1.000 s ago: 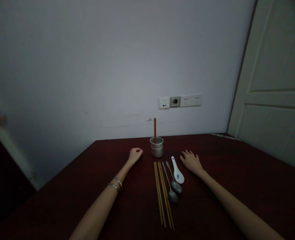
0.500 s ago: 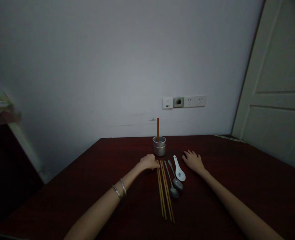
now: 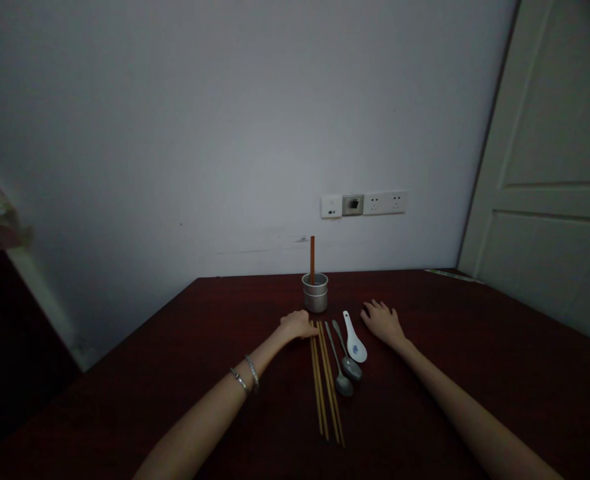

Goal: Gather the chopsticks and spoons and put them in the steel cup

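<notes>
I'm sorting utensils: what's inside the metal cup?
A reddish-brown stick stands in the metal cup, rising above its rim. Its near side hides the stick's lower end and the bottom.

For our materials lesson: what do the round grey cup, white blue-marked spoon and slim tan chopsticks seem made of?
Round grey cup: probably metal, dull, given its sheen and thin rim.
White blue-marked spoon: likely glazed ceramic, given its smooth, bright surface; possibly plastic.
Slim tan chopsticks: apparently bamboo or wood, matte, judging by colour; grain isn't visible.

We read no lettering or numbers; the blue mark (image 3: 356, 349) on the white spoon (image 3: 353, 337), right of the metal cup (image 3: 315, 301), is too small to tell.
</notes>
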Motion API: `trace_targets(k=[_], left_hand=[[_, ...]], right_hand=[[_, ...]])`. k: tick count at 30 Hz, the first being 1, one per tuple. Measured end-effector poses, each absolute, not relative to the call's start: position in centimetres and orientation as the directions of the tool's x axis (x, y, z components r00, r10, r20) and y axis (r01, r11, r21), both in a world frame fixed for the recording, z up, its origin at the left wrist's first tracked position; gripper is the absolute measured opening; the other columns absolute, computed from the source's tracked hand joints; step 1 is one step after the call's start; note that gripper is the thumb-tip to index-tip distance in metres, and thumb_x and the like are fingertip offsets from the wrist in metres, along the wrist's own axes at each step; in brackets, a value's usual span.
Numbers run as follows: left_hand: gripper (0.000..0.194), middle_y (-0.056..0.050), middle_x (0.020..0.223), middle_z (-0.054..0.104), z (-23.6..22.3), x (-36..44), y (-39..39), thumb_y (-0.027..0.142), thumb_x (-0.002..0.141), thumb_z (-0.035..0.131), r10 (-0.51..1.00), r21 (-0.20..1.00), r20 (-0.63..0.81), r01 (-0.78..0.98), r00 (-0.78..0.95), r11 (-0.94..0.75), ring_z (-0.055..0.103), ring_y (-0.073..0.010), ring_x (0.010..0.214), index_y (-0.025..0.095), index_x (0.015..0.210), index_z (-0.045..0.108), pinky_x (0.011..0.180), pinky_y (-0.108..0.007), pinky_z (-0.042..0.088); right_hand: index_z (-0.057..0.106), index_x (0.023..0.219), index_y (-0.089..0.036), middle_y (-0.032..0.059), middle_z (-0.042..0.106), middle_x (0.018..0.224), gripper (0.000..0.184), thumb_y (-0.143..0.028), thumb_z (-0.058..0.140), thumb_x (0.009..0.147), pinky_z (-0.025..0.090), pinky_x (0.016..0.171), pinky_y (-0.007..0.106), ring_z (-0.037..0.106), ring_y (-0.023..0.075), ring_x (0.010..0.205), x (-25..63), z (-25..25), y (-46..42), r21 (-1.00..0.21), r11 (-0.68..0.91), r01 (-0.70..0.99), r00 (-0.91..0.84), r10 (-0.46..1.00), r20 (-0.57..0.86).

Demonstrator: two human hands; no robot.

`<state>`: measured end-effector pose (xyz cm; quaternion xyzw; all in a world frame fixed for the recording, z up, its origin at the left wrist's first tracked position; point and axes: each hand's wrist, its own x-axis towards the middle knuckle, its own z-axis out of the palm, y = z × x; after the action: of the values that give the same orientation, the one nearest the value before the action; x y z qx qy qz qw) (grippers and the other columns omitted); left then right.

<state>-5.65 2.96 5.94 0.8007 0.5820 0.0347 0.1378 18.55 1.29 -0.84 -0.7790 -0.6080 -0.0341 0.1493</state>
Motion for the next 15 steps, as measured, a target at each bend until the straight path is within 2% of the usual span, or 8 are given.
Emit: trace_targets(k=[5,9,15], left_hand=[[0.033,-0.015,0.088,0.067,5.72,-5.55,3.20,0.043,0.055,0.061,0.926,0.291,-0.117,0.904,0.359,-0.314,0.061,-0.0287,0.083,0.016,0.074,0.065,0.066,-0.031,0.045],[0.036,-0.017,0.091,0.066,5.42,-5.41,3.30,0.043,0.055,0.061,0.930,0.307,-0.113,0.903,0.349,-0.301,0.061,-0.0307,0.084,0.015,0.079,0.065,0.065,-0.031,0.045],[0.040,-0.017,0.095,0.065,5.08,-5.29,3.07,0.044,0.057,0.060,0.952,0.300,-0.094,0.920,0.292,-0.252,0.061,-0.0295,0.087,0.015,0.084,0.065,0.065,-0.029,0.045]], right_hand=[[0.045,0.124,-0.016,0.0112,0.039,0.134,0.049,-0.037,0.028,0.084,0.021,0.097,0.050,0.028,0.0296,0.124,18.48,-0.68,1.18,-0.192,-0.227,0.955,0.268,0.938,0.221],[0.047,0.122,-0.016,0.0114,0.041,0.132,0.048,-0.037,0.028,0.084,0.022,0.096,0.050,0.030,0.0298,0.123,18.34,-0.67,1.09,-0.183,-0.220,0.958,0.261,0.932,0.251],[0.047,0.122,-0.016,0.0121,0.042,0.131,0.047,-0.037,0.029,0.084,0.022,0.096,0.049,0.031,0.0290,0.123,18.37,-0.74,1.05,-0.178,-0.216,0.960,0.258,0.930,0.261]])
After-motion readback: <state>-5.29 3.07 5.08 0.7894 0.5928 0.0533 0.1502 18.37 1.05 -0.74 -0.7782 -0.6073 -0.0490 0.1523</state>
